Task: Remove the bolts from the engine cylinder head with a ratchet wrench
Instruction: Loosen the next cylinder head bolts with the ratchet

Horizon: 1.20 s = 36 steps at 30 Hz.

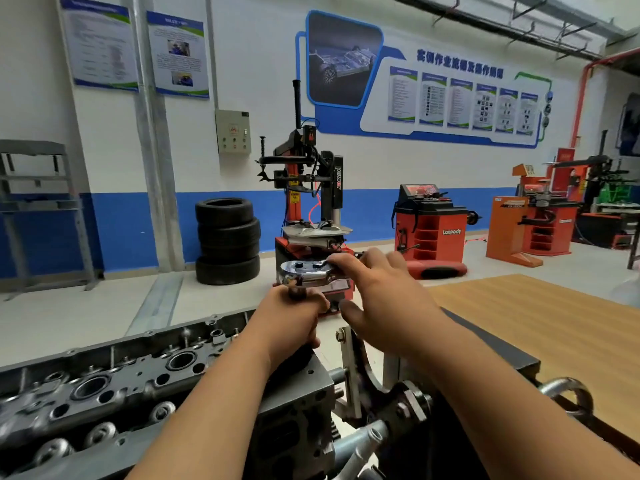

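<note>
The grey engine cylinder head (114,379) lies across the lower left, with round bores and bolt holes on top. Above its right end my left hand (294,320) grips the upright extension or socket under the chrome ratchet wrench head (306,270). My right hand (377,292) reaches over the ratchet's handle, with fingertips on the head's right side and the thumb hanging loose below. The handle itself is hidden under that hand. No loose bolt shows.
The head is mounted on a metal stand with a bracket and shaft (388,400) at its right end. A wooden tabletop (540,323) lies to the right. Stacked tyres (227,240), a tyre changer (311,188) and orange wheel balancers (433,230) stand on the floor behind.
</note>
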Tool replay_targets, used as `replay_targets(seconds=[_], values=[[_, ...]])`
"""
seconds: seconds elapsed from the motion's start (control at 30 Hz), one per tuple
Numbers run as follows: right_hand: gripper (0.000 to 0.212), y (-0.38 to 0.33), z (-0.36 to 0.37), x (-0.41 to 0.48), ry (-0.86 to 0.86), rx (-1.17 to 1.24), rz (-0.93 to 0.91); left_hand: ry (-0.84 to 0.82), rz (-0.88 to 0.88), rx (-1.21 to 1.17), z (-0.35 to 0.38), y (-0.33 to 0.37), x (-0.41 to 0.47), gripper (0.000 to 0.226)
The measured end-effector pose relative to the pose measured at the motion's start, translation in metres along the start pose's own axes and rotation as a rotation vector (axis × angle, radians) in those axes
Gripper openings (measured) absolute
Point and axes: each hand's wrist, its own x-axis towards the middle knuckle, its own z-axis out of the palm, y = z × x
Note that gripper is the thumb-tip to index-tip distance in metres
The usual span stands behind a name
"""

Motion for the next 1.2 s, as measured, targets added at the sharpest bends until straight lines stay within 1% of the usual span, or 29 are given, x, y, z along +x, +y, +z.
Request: replay_targets(seconds=[0.1,0.17,0.23,0.3,0.37,0.43,0.57,0.7,0.77,0.87,0.93,1.0,1.07,1.13,1.2], values=[[0.047,0.007,0.014,0.039,-0.118,0.237,-0.064,0.004,0.004,-0.04,0.001,0.0,0.002,0.028],[0.042,0.004,0.022,0.059,-0.179,0.298,-0.099,0.004,0.002,-0.057,0.001,-0.001,0.003,0.036],[0.046,-0.004,0.028,0.074,-0.218,0.295,-0.116,0.006,0.0,-0.058,-0.001,-0.002,0.003,0.047],[0.057,-0.01,0.033,0.079,-0.237,0.295,-0.121,0.007,-0.009,-0.051,-0.002,-0.002,0.003,0.052],[0.062,-0.013,0.036,0.075,-0.216,0.314,-0.114,0.012,-0.016,-0.054,-0.003,-0.002,0.003,0.049],[0.062,-0.012,0.032,0.067,-0.182,0.308,-0.092,0.014,-0.018,-0.054,-0.003,-0.002,0.002,0.046],[0.059,-0.006,0.012,0.042,-0.106,0.139,-0.076,0.031,-0.011,-0.034,-0.001,-0.002,0.001,0.027],[0.065,-0.007,-0.012,0.001,-0.015,0.088,-0.042,0.06,0.023,0.015,-0.001,-0.004,0.001,0.02],[0.066,-0.014,-0.026,-0.022,-0.009,0.047,-0.056,0.057,0.01,0.056,-0.001,-0.006,0.001,0.02],[0.068,-0.032,-0.043,-0.057,-0.032,0.01,-0.133,0.062,0.011,0.155,-0.002,-0.005,0.003,0.036],[0.071,-0.045,-0.046,-0.071,-0.058,0.018,-0.175,0.052,0.026,0.191,-0.001,-0.003,0.004,0.032],[0.072,-0.048,-0.042,-0.07,-0.039,0.004,-0.165,0.051,0.028,0.19,-0.001,-0.003,0.004,0.025],[0.067,-0.04,-0.034,-0.053,0.018,-0.009,-0.125,0.057,0.023,0.148,-0.002,-0.004,0.003,0.026],[0.061,-0.023,-0.021,-0.03,0.058,0.049,-0.09,0.027,0.025,0.041,-0.002,-0.004,0.002,0.025],[0.054,-0.007,-0.003,-0.007,0.079,0.136,-0.074,-0.018,0.044,-0.042,-0.002,-0.004,0.0,0.034]])
